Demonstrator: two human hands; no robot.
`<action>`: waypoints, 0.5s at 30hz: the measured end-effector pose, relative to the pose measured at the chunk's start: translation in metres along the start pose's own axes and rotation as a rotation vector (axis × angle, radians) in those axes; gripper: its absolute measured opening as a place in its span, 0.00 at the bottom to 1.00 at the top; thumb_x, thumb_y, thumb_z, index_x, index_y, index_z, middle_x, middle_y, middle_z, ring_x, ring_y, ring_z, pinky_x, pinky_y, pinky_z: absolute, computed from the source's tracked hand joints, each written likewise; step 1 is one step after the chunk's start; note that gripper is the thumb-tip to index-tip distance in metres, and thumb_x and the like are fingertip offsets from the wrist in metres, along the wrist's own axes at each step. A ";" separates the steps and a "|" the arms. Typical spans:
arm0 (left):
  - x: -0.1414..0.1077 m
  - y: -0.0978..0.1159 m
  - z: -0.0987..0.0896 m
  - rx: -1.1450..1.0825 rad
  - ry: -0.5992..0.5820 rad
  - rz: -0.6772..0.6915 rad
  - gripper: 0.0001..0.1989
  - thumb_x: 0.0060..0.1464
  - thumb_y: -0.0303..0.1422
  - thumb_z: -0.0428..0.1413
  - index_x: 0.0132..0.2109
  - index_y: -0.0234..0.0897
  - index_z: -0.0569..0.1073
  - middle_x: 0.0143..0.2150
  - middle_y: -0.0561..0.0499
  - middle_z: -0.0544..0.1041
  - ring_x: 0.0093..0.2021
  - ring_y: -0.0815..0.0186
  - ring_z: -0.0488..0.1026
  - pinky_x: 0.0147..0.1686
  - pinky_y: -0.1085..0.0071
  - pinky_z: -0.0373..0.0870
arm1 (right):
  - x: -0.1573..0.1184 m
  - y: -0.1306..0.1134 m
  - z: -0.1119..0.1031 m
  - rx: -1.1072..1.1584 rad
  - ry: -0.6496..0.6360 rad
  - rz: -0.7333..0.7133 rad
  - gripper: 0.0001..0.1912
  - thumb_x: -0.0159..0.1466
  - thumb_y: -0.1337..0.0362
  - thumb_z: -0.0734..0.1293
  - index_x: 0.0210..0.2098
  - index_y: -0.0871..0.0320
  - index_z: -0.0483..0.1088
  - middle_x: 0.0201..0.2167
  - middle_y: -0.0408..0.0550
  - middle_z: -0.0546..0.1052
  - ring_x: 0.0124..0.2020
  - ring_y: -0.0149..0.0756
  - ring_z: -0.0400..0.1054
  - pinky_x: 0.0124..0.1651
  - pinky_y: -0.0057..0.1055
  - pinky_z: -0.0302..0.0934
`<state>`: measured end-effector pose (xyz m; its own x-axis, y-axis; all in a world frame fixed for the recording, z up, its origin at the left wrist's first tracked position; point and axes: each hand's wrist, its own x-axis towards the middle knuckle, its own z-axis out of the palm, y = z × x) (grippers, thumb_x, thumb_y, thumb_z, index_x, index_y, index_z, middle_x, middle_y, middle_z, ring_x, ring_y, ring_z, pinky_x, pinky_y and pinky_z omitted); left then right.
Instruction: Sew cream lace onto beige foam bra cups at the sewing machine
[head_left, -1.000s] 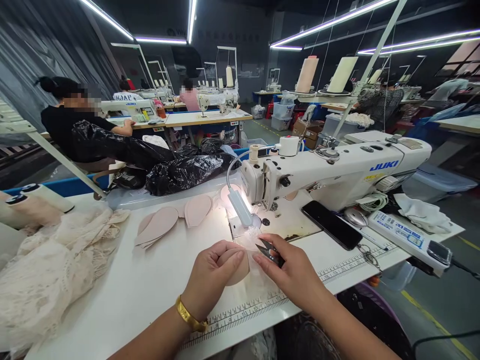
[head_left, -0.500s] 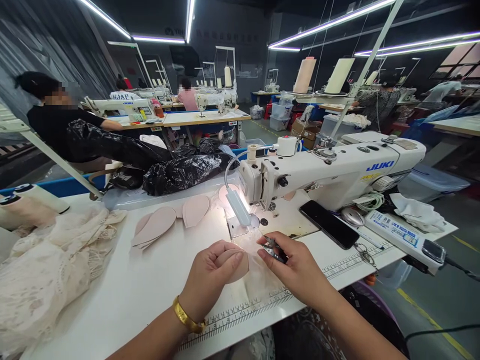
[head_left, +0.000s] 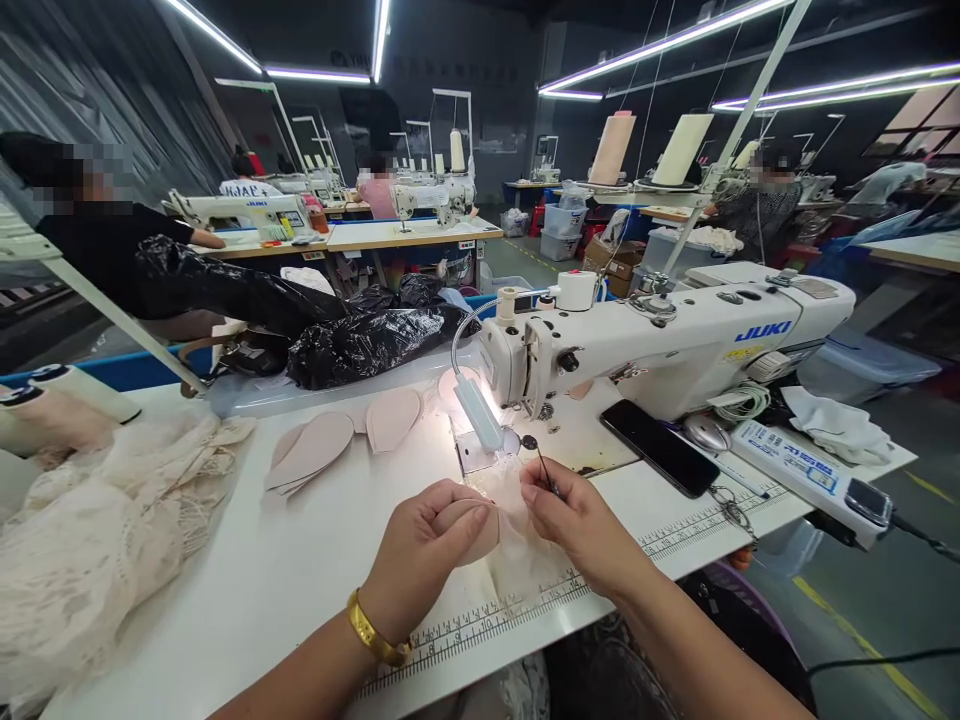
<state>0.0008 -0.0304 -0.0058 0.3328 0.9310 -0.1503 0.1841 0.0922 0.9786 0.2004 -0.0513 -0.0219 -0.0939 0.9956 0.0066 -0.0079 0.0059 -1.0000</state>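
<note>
My left hand (head_left: 431,540) is closed around a beige teardrop-shaped pad (head_left: 481,540), thumb on top and fingers underneath. Sheer pale fabric (head_left: 517,572) spreads from the pad toward the sewing machine's needle plate (head_left: 477,455). My right hand (head_left: 581,515) is closed too, its fingertips against the sheer fabric's edge. Dark thread snips (head_left: 550,474) stick up out of that grip, mostly hidden by the fingers. Both hands are just in front of the white sewing machine (head_left: 630,345), whose lamp (head_left: 480,412) lights the fabric.
Several beige pads (head_left: 315,450) lie left of the needle. Cream lace (head_left: 112,530) is heaped at the left edge. A phone (head_left: 660,448) and a power strip (head_left: 810,480) lie right. Behind the table is a black plastic bag (head_left: 382,345); a person in black (head_left: 97,250) sits beyond.
My right hand has turned and moved slightly left, its fingertips now on the fabric and the snips less visible. The left hand stays on the pad.
</note>
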 end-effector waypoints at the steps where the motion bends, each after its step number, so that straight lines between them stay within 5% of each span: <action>1: 0.000 0.000 0.000 0.001 0.001 0.002 0.16 0.53 0.47 0.63 0.36 0.37 0.79 0.34 0.49 0.78 0.35 0.62 0.72 0.36 0.69 0.70 | -0.001 0.000 -0.001 -0.036 0.012 -0.019 0.12 0.69 0.54 0.65 0.34 0.55 0.64 0.29 0.38 0.63 0.30 0.31 0.57 0.34 0.29 0.56; 5: 0.002 -0.001 0.001 0.007 -0.011 0.012 0.16 0.53 0.47 0.62 0.36 0.36 0.79 0.34 0.48 0.79 0.36 0.61 0.73 0.37 0.69 0.71 | -0.006 -0.003 0.001 -0.185 -0.025 -0.081 0.11 0.69 0.55 0.66 0.36 0.55 0.66 0.36 0.42 0.69 0.39 0.35 0.63 0.43 0.30 0.59; 9: 0.001 -0.001 0.002 0.031 -0.039 0.020 0.16 0.53 0.47 0.62 0.36 0.36 0.78 0.34 0.48 0.79 0.36 0.60 0.74 0.38 0.67 0.71 | -0.005 -0.002 0.007 -0.208 -0.058 -0.107 0.10 0.69 0.61 0.66 0.32 0.55 0.63 0.32 0.39 0.66 0.35 0.32 0.60 0.38 0.29 0.57; 15: -0.003 0.000 0.002 0.076 -0.044 0.052 0.16 0.55 0.46 0.60 0.36 0.37 0.78 0.35 0.48 0.77 0.37 0.60 0.72 0.38 0.67 0.71 | -0.001 0.005 0.011 0.312 -0.116 0.126 0.12 0.65 0.58 0.68 0.32 0.55 0.62 0.22 0.33 0.55 0.22 0.26 0.44 0.26 0.26 0.41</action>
<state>0.0018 -0.0336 -0.0061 0.3838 0.9171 -0.1077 0.2344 0.0161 0.9720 0.1896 -0.0534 -0.0268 -0.2261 0.9692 -0.0980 -0.2910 -0.1632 -0.9427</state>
